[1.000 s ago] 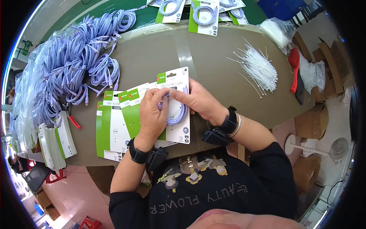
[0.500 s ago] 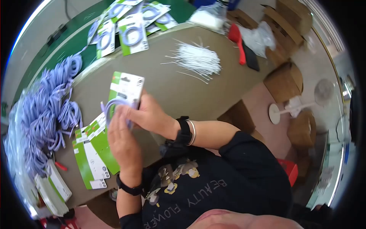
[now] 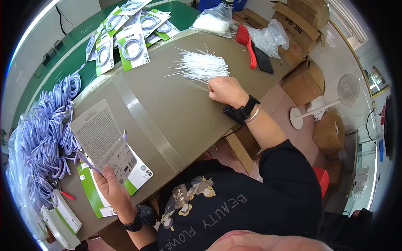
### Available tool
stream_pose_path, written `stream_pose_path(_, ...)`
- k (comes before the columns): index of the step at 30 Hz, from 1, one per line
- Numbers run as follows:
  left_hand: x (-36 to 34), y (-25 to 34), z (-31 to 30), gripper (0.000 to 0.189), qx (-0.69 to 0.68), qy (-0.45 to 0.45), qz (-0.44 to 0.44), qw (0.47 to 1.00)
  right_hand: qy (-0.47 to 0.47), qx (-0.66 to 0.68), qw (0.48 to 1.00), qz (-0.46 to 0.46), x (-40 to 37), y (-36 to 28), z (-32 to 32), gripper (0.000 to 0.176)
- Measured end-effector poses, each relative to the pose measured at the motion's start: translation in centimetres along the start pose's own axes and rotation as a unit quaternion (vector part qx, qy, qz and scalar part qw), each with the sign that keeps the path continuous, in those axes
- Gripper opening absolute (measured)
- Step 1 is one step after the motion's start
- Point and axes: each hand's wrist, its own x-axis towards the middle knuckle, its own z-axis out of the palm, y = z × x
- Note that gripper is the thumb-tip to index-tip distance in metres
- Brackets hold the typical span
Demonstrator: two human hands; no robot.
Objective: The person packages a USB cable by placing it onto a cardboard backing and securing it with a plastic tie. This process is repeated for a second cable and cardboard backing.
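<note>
My left hand (image 3: 112, 190) grips the lower edge of a cardboard packaging card (image 3: 102, 136), its grey printed back turned up towards me. A lavender cable (image 3: 86, 161) is held with it, mostly hidden behind the card; its plug ends stick out on both sides. At the near edge of a pile of white cable ties (image 3: 201, 65), my right hand (image 3: 227, 91) is closed, with fingertips pressed together. Whatever it may pinch is hidden. Green and white cards (image 3: 94, 192) lie on the table under my left hand.
Bundled lavender cables (image 3: 46, 134) heap at the left, beside a stack of cards (image 3: 63, 219) and red-handled pliers (image 3: 67, 195). Carded cables (image 3: 133, 48) pile up at the back. A red-handled tool (image 3: 252, 52), plastic bags (image 3: 213, 21) and cardboard boxes (image 3: 303, 81) are to the right.
My hands have parted. The left moved down and left with the card, which now shows its back; the right let go of the card and went to the white ties.
</note>
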Motion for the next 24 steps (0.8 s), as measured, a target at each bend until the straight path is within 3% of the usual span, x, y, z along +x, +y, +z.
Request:
stream_pose_path(4, -0.2, 0.4, 0.0, 0.038, -0.031, -0.014, -0.016, 0.999, -0.045, -0.04, 0.998, 0.004, 0.3, -0.5, 0.2, 0.01)
stream_pose_path(5, -0.2, 0.6, 0.2, 0.038, -0.05, -0.016, -0.02, 0.998, -0.068, 0.155, 0.985, 0.023, 0.6, -0.5, -0.4, 0.009)
stream_pose_path(6, -0.2, 0.7, 0.3, 0.038, -0.07, -0.017, -0.024, 0.997, -0.091, 0.344, 0.934, 0.04, 0.9, -0.6, -1.1, 0.008)
stream_pose_path(7, -0.3, 0.6, 0.4, 0.038, -0.067, -0.011, -0.024, 0.997, -0.114, 0.52, 0.845, 0.056, 1.1, -1.0, -1.7, 0.007)
stream_pose_path(8, -0.4, 0.5, 0.4, 0.039, -0.084, -0.008, -0.041, 0.996, -0.121, 0.522, 0.843, 0.052, 1.2, -1.9, -2.3, 0.007)
stream_pose_path(11, -0.5, 0.6, 0.7, 0.04, -0.106, 0.01, -0.069, 0.992, -0.139, 0.704, 0.696, 0.03, 0.7, -5.8, -4.9, 0.008)
stream_pose_path(16, -0.7, 0.7, 1.7, 0.036, -0.175, 0.002, -0.118, 0.978, -0.166, 0.719, 0.674, -0.045, -0.6, -11.7, -6.0, 0.01)
stream_pose_path(18, -1.1, 0.5, 1.6, 0.035, -0.157, 0.025, -0.107, 0.981, -0.138, 0.631, 0.761, -0.051, -2.2, -14.1, -6.8, 0.007)
stream_pose_path(19, -1.3, 0.1, 1.5, 0.034, -0.145, 0.028, -0.105, 0.983, -0.149, 0.639, 0.751, -0.072, -2.9, -15.2, -6.5, 0.007)
stream_pose_path(21, -1.6, 0.3, 1.6, 0.034, -0.128, 0.037, -0.097, 0.986, -0.012, 0.547, 0.821, -0.165, -4.1, -16.6, -6.3, 0.003)
stream_pose_path(24, -1.8, 0.9, 2.3, 0.032, -0.027, 0.012, -0.051, 0.998, -0.021, 0.533, 0.827, -0.178, -4.6, -17.3, -6.4, 0.003)
